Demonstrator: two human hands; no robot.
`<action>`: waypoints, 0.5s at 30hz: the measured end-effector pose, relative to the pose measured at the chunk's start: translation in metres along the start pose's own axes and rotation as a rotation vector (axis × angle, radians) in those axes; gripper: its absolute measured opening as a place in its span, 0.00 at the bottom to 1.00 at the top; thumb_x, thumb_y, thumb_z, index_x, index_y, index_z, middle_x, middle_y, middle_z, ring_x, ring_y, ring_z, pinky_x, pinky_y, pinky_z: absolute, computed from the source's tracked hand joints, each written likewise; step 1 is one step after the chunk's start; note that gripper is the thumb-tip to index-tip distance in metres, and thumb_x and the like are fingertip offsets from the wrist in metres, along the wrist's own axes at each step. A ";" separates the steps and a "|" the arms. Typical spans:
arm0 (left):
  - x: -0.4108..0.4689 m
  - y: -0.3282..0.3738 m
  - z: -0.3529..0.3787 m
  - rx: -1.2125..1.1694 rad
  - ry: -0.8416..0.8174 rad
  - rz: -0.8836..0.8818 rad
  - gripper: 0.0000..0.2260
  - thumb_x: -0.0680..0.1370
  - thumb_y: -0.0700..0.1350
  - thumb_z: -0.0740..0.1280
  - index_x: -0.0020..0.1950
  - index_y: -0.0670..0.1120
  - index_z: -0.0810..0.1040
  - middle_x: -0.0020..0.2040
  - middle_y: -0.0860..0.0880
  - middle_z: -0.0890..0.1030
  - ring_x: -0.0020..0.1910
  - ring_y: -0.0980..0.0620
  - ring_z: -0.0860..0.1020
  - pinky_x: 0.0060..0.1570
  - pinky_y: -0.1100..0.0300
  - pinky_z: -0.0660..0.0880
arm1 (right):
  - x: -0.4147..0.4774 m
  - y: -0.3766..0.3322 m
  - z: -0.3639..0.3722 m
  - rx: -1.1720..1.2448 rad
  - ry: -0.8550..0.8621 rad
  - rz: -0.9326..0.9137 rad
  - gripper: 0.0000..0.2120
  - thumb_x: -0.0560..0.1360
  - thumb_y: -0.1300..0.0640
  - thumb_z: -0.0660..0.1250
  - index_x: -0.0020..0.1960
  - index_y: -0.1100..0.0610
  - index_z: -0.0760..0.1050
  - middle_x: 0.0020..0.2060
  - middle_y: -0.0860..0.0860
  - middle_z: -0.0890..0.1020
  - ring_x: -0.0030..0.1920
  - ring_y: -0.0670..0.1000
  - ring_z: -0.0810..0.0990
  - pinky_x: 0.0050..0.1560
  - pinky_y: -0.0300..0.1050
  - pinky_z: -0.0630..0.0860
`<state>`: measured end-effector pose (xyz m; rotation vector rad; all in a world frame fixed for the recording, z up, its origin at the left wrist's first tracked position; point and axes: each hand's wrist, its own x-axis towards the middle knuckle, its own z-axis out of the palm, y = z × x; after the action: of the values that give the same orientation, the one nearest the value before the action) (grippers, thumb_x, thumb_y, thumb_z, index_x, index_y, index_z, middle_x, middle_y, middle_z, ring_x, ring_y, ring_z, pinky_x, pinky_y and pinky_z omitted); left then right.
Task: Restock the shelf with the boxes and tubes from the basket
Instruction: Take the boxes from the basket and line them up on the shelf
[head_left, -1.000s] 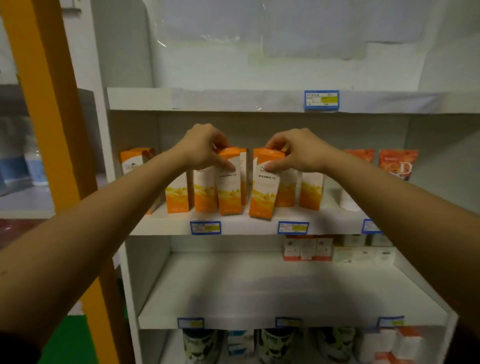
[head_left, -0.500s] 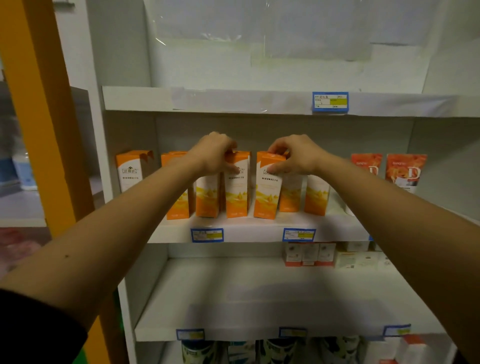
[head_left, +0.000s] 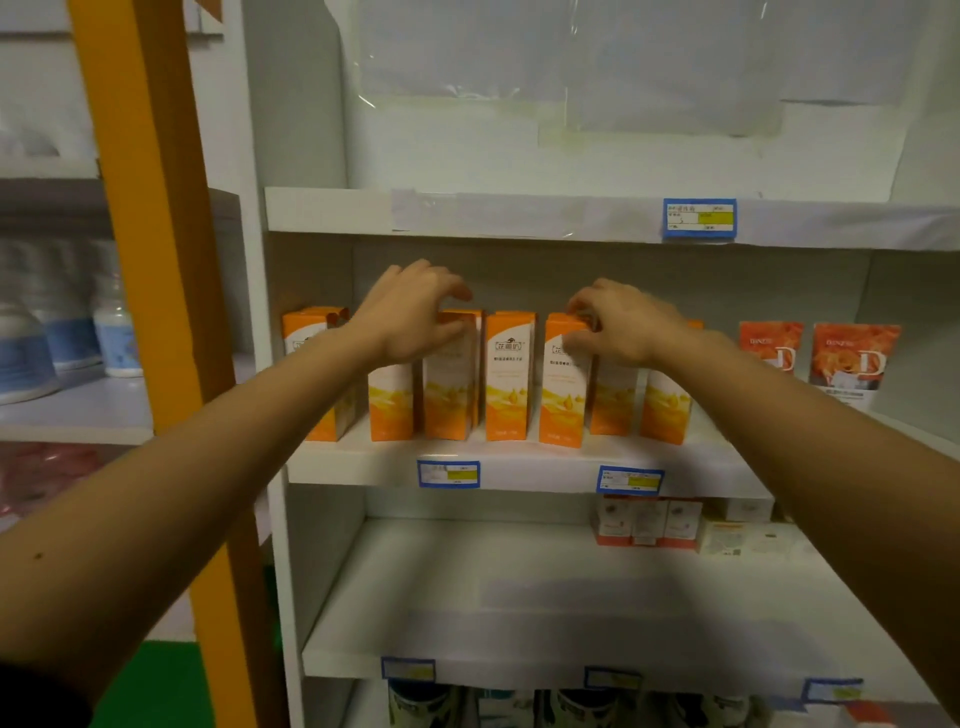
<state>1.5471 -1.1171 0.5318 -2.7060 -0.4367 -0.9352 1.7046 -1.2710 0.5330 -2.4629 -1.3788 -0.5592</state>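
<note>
At the top edge of the orange row, the fingers (head_left: 460, 293) of our left hand (head_left: 415, 317) curl closely over the top of the left box (head_left: 449, 395), thumb on its front face. Our right hand (head_left: 631, 327) pinches the top of the right box (head_left: 563, 395) between thumb and forefinger. Both cartons stand close to upright on the middle shelf (head_left: 530, 467), near its front lip, and the middle box (head_left: 508, 379) stands between them, held by neither hand. We judge the step in hand to be seating and squaring these two cartons in the row. They are tall and narrow and would likely topple into their neighbours, so we should steer them gently from the tops. It should help to press down and back rather than sideways, bring their faces level with the middle box, and let go only once each base sits flat. Further orange cartons flank the pair, and the leftmost box (head_left: 311, 343) is turned at an angle. Two red packets (head_left: 854, 358) stand apart at the shelf's right end. Below, the lower shelf (head_left: 519, 670) holds a cluster of small white-and-red cartons (head_left: 647, 522) at its back right. The basket and any tubes are out of view, so we cannot tell how much stock remains.
</note>
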 end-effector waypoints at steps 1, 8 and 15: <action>-0.004 -0.008 -0.004 -0.004 0.013 -0.014 0.17 0.77 0.50 0.62 0.64 0.46 0.73 0.64 0.46 0.75 0.65 0.46 0.69 0.63 0.51 0.64 | 0.000 -0.002 -0.001 -0.020 0.029 -0.006 0.23 0.75 0.48 0.63 0.68 0.53 0.66 0.66 0.53 0.70 0.65 0.55 0.70 0.59 0.53 0.71; -0.031 -0.059 -0.032 -0.063 -0.029 -0.158 0.13 0.77 0.45 0.63 0.60 0.43 0.76 0.61 0.44 0.77 0.60 0.47 0.73 0.57 0.54 0.70 | 0.008 -0.040 -0.002 0.018 0.115 -0.187 0.19 0.78 0.50 0.59 0.67 0.53 0.68 0.66 0.52 0.71 0.64 0.53 0.70 0.57 0.52 0.71; -0.027 -0.078 -0.032 -0.067 -0.220 -0.184 0.15 0.78 0.45 0.61 0.62 0.40 0.76 0.61 0.42 0.78 0.59 0.46 0.76 0.58 0.54 0.73 | 0.035 -0.094 -0.001 0.082 0.074 -0.276 0.16 0.79 0.53 0.58 0.65 0.54 0.71 0.62 0.54 0.75 0.62 0.54 0.72 0.57 0.51 0.72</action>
<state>1.4817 -1.0607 0.5495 -2.8814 -0.7210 -0.7072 1.6402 -1.1967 0.5532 -2.1799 -1.6879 -0.6315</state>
